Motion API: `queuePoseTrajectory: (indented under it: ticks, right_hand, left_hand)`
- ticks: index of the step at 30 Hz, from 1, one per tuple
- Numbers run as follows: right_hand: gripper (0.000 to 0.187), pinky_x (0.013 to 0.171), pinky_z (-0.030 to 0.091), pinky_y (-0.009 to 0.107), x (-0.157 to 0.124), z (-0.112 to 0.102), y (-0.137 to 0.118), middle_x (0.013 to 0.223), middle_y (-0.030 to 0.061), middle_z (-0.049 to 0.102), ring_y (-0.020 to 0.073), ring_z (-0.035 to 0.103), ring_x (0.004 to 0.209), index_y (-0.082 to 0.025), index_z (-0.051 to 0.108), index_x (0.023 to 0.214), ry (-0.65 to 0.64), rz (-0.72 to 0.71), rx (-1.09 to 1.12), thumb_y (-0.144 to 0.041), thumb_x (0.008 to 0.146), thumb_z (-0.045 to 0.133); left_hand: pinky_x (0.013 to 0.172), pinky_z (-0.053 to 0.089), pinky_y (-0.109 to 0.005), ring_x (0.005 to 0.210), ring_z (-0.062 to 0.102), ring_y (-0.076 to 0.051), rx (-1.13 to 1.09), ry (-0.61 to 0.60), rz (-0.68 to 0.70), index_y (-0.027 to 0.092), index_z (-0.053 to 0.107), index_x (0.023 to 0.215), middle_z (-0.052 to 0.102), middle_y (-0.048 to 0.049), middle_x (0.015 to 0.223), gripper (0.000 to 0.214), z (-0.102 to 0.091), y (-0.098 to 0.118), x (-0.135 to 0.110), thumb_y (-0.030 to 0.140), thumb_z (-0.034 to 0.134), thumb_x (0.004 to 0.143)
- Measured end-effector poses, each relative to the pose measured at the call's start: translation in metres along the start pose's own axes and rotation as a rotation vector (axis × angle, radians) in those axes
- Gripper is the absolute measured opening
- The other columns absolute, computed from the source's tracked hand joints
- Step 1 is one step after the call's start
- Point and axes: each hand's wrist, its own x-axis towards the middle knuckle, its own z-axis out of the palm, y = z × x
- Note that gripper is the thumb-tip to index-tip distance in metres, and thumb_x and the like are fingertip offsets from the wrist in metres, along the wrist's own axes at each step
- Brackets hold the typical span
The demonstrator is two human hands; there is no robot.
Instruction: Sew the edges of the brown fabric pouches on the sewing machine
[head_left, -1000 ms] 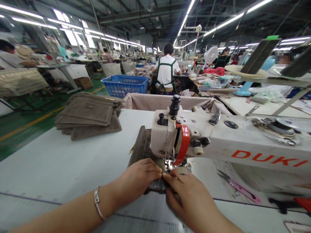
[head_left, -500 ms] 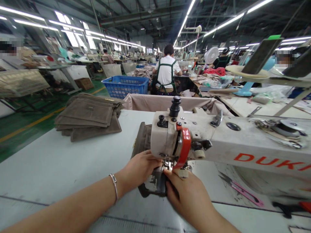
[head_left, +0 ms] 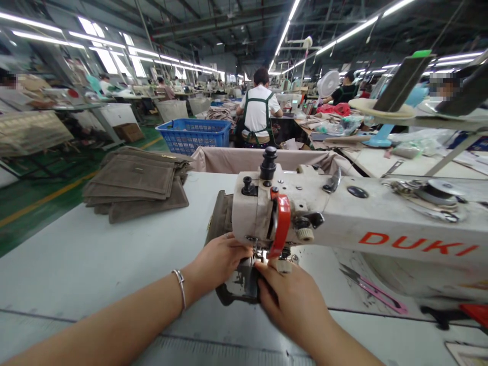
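A grey-brown fabric piece (head_left: 220,216) lies under the head of a white sewing machine (head_left: 339,208), part of it hidden behind the machine head. My left hand (head_left: 219,262) is closed on this piece, its fingertips bunched close to the lit needle area. From the other side my right hand (head_left: 295,300) grips near the piece's right edge, index fingertip close to the presser foot. A dark metal plate (head_left: 238,287) sits in front of the needle, between the hands. The orange guard (head_left: 281,223) hangs just above my right hand.
Several similar fabric pieces (head_left: 131,178) are stacked on the table's left. Pink-handled thread snips (head_left: 375,292) lie under the machine arm. Beyond the table stand a cloth-lined bin (head_left: 229,158) and a blue basket (head_left: 192,134). A person (head_left: 259,109) sits farther back, facing away.
The view has turned slightly right, so the machine and stack appear a little farther left. Both hands stay by the needle on the fabric piece, with hardly any visible movement.
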Motion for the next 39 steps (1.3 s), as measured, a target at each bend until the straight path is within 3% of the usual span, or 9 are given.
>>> queuePoseTrajectory:
  ticks: [5,8,12,16,20,25,30,35,39]
  right_hand:
    - [0.032,0.077,0.051,0.040,-0.002,-0.003,0.001,0.099,0.0094,0.065,0.0262,0.061,0.090,-0.020,0.064,0.119,0.010,-0.005,-0.001,-0.019,0.090,0.048]
    - [0.029,0.077,0.050,0.036,-0.003,-0.005,0.004,0.097,0.0069,0.066,0.0237,0.061,0.089,-0.023,0.066,0.112,0.014,-0.001,0.056,-0.017,0.090,0.049]
    - [0.024,0.077,0.048,0.034,-0.004,-0.008,0.007,0.096,0.0041,0.066,0.0218,0.060,0.088,-0.025,0.066,0.105,0.003,-0.004,0.136,-0.016,0.090,0.050]
    - [0.026,0.080,0.048,0.035,-0.006,-0.010,0.008,0.098,0.0048,0.066,0.0220,0.059,0.091,-0.024,0.065,0.108,0.016,-0.039,0.168,-0.014,0.089,0.049]
    - [0.024,0.079,0.047,0.036,-0.009,-0.012,0.008,0.096,0.0050,0.065,0.0222,0.058,0.090,-0.024,0.068,0.103,-0.001,-0.079,0.177,-0.016,0.089,0.050]
    - [0.025,0.076,0.047,0.037,-0.012,-0.016,0.008,0.100,0.0036,0.065,0.0233,0.057,0.088,-0.026,0.068,0.105,-0.046,-0.183,0.107,-0.017,0.084,0.056]
    - [0.023,0.074,0.048,0.036,-0.011,-0.018,0.005,0.097,0.0017,0.066,0.0212,0.057,0.083,-0.025,0.067,0.102,-0.104,-0.217,0.102,-0.017,0.083,0.056]
    - [0.037,0.091,0.047,0.036,-0.014,-0.008,0.008,0.121,0.0012,0.065,0.0197,0.058,0.105,-0.023,0.062,0.115,0.001,-0.240,0.148,-0.006,0.084,0.051]
    - [0.036,0.091,0.049,0.036,-0.017,-0.003,0.010,0.123,-0.0001,0.066,0.0200,0.060,0.103,-0.024,0.063,0.113,0.054,-0.256,0.150,-0.006,0.083,0.055]
  left_hand:
    - [0.094,0.051,-0.036,0.096,0.065,-0.022,0.030,0.036,-0.120,0.014,0.069,0.092,0.072,-0.0062,0.094,0.024,-0.005,0.022,0.003,-0.001,0.052,0.086]
    - [0.088,0.054,-0.035,0.089,0.066,-0.021,-0.064,-0.026,-0.252,0.016,0.069,0.090,0.071,-0.0049,0.093,0.017,-0.009,0.040,-0.003,0.005,0.057,0.085]
    - [0.100,0.050,-0.032,0.104,0.063,-0.019,-0.209,-0.066,-0.330,0.019,0.071,0.103,0.069,-0.0027,0.110,0.025,-0.006,0.049,-0.018,0.006,0.060,0.085]
    - [0.106,0.047,-0.037,0.114,0.058,-0.020,-0.147,-0.029,-0.267,0.018,0.068,0.110,0.066,-0.0048,0.121,0.027,-0.006,0.051,-0.026,0.007,0.054,0.090]
    - [0.104,0.049,-0.044,0.117,0.057,-0.025,-0.015,-0.105,-0.148,0.017,0.062,0.121,0.063,-0.0063,0.127,0.029,-0.015,0.063,-0.040,0.021,0.058,0.093]
    - [0.099,0.054,-0.045,0.122,0.053,-0.030,0.168,-0.110,-0.073,0.014,0.049,0.136,0.056,-0.0101,0.137,0.065,-0.013,0.071,-0.067,0.034,0.076,0.080]
    - [0.100,0.054,-0.043,0.118,0.057,-0.027,0.211,-0.078,0.025,0.011,0.053,0.131,0.060,-0.0094,0.131,0.046,-0.003,0.070,-0.069,0.026,0.064,0.089]
    - [0.100,0.054,-0.038,0.112,0.061,-0.024,0.152,-0.034,0.089,0.013,0.061,0.120,0.067,-0.0080,0.120,0.030,-0.003,0.076,-0.063,0.028,0.056,0.095]
    - [0.104,0.050,-0.032,0.110,0.062,-0.019,0.058,0.043,0.067,0.015,0.063,0.116,0.068,-0.0050,0.116,0.025,0.000,0.074,-0.064,0.025,0.055,0.095]
